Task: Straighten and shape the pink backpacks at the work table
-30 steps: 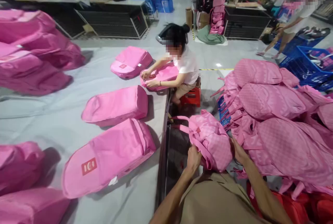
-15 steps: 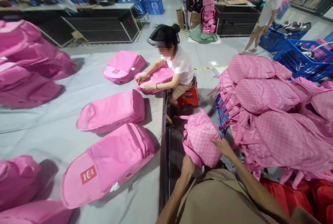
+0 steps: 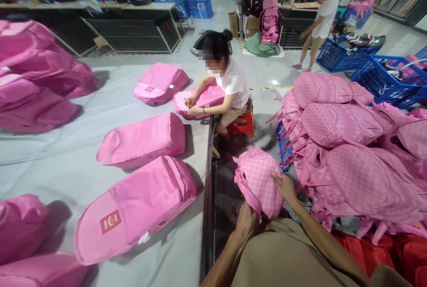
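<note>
A pink checkered backpack [image 3: 258, 180] rests on my lap, between the table edge and the big pile. My left hand [image 3: 246, 217] grips its lower edge, fingers closed on the fabric. My right hand [image 3: 283, 186] lies on its right side, fingers curled over the cloth. Its straps hang toward the left.
A grey table [image 3: 66, 162] on my left carries several pink dust bags, the nearest [image 3: 133, 209] bearing a red label. A pile of pink backpacks [image 3: 350, 153] rises on my right. A seated person [image 3: 230, 84] works at the table on a red stool [image 3: 243, 122]. Blue crates [image 3: 383, 73] and a standing person [image 3: 320, 15] are behind.
The backpack has been turned and lowered on my lap. My right hand slid from its far side onto its top right; my left hand stays on the lower edge.
</note>
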`<state>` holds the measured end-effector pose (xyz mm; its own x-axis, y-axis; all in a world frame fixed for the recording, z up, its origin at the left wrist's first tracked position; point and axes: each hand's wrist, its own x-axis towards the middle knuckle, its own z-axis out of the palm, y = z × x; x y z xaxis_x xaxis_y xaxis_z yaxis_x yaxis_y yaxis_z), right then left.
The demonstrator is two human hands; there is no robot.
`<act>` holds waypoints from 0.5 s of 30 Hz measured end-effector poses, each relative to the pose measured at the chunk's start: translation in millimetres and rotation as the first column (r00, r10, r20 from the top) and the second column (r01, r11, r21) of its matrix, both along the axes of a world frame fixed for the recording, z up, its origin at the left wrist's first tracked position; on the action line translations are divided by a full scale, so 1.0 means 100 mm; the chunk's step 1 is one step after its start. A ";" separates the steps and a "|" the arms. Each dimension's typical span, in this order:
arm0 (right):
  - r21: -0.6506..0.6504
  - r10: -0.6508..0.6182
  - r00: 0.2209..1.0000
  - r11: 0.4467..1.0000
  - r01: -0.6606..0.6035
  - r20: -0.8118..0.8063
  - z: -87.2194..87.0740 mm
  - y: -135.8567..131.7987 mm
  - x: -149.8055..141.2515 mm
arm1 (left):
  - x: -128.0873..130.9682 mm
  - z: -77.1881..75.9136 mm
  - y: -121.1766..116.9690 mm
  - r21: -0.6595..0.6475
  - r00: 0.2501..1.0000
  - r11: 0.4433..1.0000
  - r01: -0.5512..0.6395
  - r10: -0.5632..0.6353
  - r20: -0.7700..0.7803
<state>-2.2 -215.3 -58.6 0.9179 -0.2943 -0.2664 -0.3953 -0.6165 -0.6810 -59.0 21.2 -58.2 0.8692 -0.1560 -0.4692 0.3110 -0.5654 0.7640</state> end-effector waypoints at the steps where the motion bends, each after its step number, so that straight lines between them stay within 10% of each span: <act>1: -0.011 0.013 1.000 1.000 -0.013 -0.004 0.00 0.01 -0.02 | -0.02 0.01 0.00 0.004 1.000 1.000 0.007 -0.007 0.007; 8: -0.145 0.089 0.996 0.985 -0.092 -0.027 0.33 -0.08 0.10 | 0.19 0.55 0.05 0.090 0.999 0.995 0.035 -0.035 -0.009; 12: -0.384 0.257 0.961 0.881 -0.277 -0.103 0.82 -0.26 0.75 | 0.79 1.14 0.09 -0.002 0.973 0.991 0.136 -0.133 0.188; 15: -0.437 0.306 0.929 0.821 -0.367 -0.206 0.98 -0.28 1.37 | 1.35 1.31 0.02 0.062 0.968 0.990 0.123 -0.134 0.214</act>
<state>135.1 -243.5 39.5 0.9517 -0.0888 -0.2939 -0.1650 -0.9552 -0.2457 76.1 22.8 72.9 0.9252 -0.2550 -0.2811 0.0629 -0.6274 0.7762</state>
